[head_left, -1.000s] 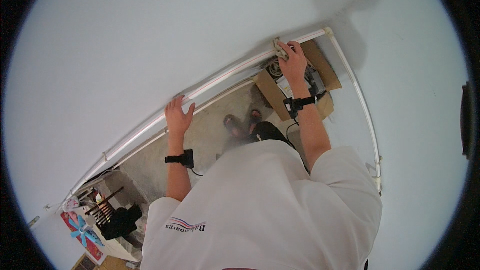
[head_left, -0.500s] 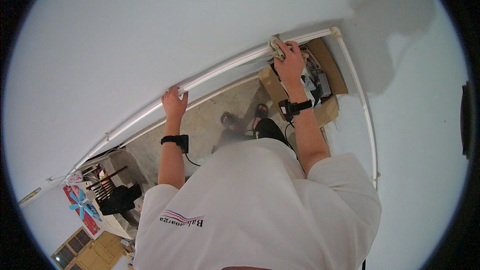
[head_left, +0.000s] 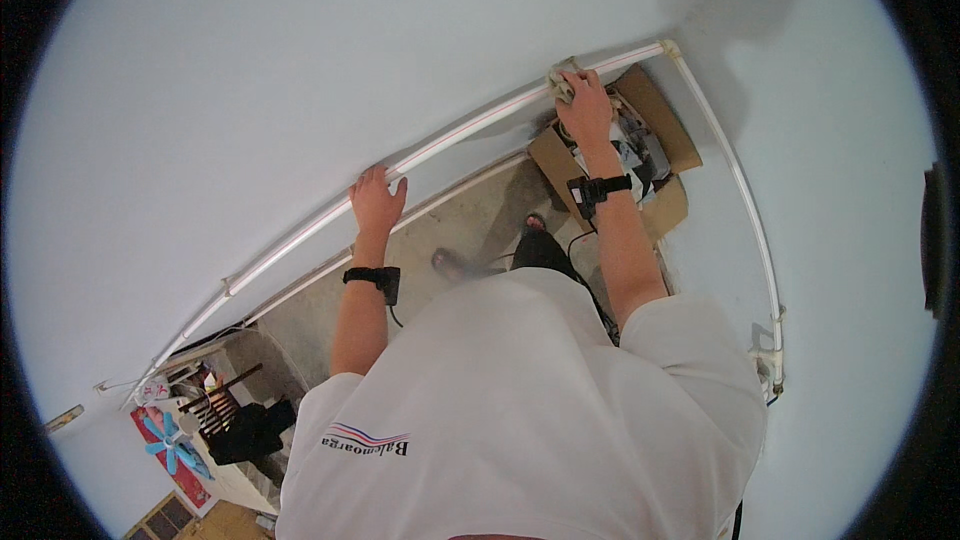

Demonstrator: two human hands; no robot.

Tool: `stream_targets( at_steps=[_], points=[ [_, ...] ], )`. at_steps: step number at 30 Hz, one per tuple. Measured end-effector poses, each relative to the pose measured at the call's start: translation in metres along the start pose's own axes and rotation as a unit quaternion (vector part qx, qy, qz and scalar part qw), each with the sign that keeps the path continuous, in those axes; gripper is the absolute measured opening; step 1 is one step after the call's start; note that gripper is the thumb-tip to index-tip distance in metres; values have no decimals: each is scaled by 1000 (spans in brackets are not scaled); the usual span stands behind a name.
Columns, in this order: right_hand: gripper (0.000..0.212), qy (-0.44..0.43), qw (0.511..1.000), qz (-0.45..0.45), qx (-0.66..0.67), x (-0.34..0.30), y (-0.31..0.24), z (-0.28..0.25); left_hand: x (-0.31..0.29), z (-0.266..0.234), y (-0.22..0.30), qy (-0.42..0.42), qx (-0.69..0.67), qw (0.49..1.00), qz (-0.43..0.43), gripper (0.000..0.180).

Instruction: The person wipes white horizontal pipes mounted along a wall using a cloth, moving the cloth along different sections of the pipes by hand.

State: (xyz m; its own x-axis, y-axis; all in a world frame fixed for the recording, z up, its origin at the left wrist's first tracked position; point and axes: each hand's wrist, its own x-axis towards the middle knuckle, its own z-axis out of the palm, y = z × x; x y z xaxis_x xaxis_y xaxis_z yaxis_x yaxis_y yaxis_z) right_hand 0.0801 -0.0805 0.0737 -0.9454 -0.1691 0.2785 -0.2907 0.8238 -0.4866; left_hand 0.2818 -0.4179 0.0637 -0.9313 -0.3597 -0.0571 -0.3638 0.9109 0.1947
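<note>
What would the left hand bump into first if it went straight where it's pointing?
Probably the pale wall behind the white pipe that the left hand touches, but depth is unclear.

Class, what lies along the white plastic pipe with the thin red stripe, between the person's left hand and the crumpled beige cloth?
Nothing: the head view shows the white pipe bare from the left hand to the crumpled beige cloth.

the right hand (head_left: 587,110) pinches a crumpled cloth (head_left: 563,82) at its fingertips, against a white pipe (head_left: 480,120) — whether wrapped around it, i can't tell. well left of those fingers, the left hand (head_left: 377,202) lays its own over the same pipe, thumb spread (a black band (head_left: 367,277) circles that wrist). just beside the right fingers — an open cardboard box (head_left: 556,162).
</note>
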Motion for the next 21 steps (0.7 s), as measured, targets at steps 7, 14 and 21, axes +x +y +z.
stream_targets(
  at_steps=[7,14,21],
  points=[
    [42,-8,999,-33,13,-19,-40,17,-4,6,-12,43,-5,995,92,50],
    [44,-30,999,-21,40,-41,-98,39,-5,9,-19,35,-18,990,137,61],
    [44,-84,995,0,45,-61,-132,52,-3,7,-15,-14,4,993,120,69]
  ],
)
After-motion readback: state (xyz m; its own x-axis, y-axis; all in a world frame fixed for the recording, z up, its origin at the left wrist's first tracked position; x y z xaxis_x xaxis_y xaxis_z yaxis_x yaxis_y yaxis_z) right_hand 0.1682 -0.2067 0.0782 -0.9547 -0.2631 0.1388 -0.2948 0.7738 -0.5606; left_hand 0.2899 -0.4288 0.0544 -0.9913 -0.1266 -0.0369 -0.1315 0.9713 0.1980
